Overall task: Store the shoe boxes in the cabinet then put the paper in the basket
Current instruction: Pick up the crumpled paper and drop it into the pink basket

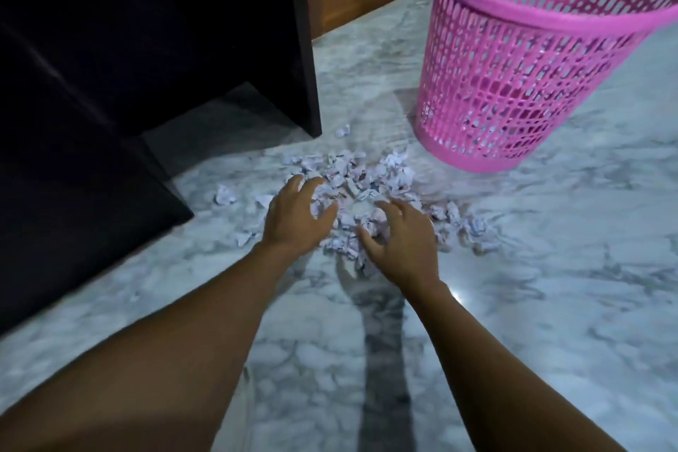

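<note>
Left hand [293, 216] and right hand [400, 242]: fingers spread, grasping nothing, over crumpled paper scraps [396, 172]. Pink plastic lattice basket [532, 84] stands on marble floor [550, 286].

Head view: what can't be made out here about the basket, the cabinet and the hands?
- Pink basket: head view, rim cut off by the right edge, mesh blurred; contents unreadable.
- Dark cabinet: head view, too dark and cut off at the left and top edges; interior unreadable.
- Left hand and right hand: head view, their backs hide whether they touch the paper scraps.
</note>
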